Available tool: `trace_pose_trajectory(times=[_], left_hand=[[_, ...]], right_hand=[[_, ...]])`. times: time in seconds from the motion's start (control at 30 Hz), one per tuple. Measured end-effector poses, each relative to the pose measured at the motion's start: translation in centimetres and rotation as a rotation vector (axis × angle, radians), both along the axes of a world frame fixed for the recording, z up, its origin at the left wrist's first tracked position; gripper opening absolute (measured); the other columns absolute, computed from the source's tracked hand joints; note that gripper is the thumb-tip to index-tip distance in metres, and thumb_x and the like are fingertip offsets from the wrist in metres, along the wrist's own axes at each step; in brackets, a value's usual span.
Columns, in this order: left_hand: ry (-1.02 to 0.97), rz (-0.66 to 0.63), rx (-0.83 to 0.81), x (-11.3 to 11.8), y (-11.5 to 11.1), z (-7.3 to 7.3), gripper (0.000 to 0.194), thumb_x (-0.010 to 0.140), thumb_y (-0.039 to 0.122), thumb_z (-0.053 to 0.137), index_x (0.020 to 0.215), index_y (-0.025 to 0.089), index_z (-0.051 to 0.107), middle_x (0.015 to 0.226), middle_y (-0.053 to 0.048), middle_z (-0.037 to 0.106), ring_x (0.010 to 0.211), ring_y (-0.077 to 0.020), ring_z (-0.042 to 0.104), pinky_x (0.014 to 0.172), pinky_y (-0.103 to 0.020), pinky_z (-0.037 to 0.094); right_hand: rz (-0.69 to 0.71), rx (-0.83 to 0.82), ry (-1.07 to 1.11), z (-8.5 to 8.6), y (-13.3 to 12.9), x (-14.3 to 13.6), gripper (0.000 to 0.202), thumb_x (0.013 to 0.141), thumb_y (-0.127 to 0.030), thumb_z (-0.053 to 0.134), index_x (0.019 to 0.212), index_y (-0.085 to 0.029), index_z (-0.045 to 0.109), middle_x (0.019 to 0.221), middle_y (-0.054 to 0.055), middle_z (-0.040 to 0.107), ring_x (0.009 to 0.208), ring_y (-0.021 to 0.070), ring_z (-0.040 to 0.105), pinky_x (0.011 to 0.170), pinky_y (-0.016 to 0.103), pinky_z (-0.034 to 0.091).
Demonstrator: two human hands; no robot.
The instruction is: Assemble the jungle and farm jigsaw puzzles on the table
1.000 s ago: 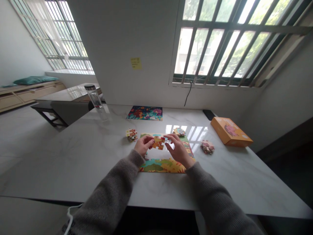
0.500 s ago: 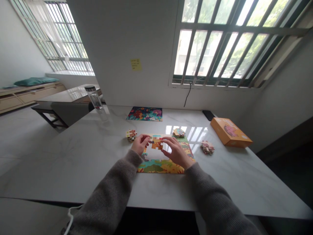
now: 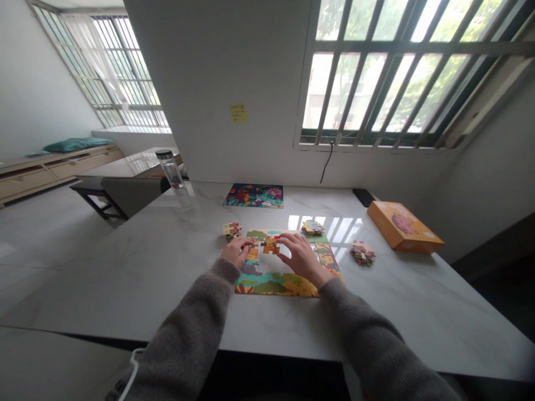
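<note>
Between puzzle edges point(image 3: 278, 285), open room; right hand point(image 3: 301, 257) pinches a piece point(image 3: 271, 245).

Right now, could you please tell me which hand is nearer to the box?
Right. The right hand holds a piece over the puzzle, left of the box; the left hand is farther away, at the puzzle's left edge.

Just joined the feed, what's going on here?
The right hand holds an orange puzzle piece over the gap in a partly joined jigsaw on the white table. The left hand is at the jigsaw's left edge; whether it grips anything is hard to tell. One pile of pieces sits beyond it, another at the jigsaw's far right, a third left of the orange box.
</note>
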State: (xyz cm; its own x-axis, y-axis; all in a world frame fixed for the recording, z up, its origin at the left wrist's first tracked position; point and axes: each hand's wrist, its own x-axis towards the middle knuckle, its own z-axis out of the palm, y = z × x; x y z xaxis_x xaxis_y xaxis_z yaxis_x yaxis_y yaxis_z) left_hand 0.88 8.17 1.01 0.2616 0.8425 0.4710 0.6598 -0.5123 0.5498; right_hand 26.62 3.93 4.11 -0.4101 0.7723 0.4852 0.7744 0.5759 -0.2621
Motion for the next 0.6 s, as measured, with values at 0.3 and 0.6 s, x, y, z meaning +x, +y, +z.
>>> trace_pose_trajectory(times=[0.3,0.6], left_hand=[[0.200,0.001,-0.001,0.5,0.3,-1.2,0.025,0.085,0.013,0.056,0.103,0.016,0.071,0.100,-0.010,0.069,0.099,-0.0257,0.059,0.096,-0.041,0.050],[0.356,-0.016,-0.004,1.2,-0.8,-0.6,0.028,0.089,0.016,0.056,0.111,0.016,0.072,0.111,-0.011,0.066,0.103,-0.0282,0.052,0.101,-0.044,0.046]], right_hand=[[0.006,-0.117,-0.102,-1.4,2.5,-1.5,0.031,0.087,-0.027,0.073,0.118,-0.026,0.069,0.126,0.005,0.067,0.109,0.0252,0.056,0.094,0.039,0.041],[0.006,-0.130,-0.162,-2.4,2.5,-1.4,0.026,0.095,-0.028,0.061,0.120,-0.031,0.069,0.131,0.004,0.064,0.110,0.0246,0.055,0.091,0.037,0.040]])
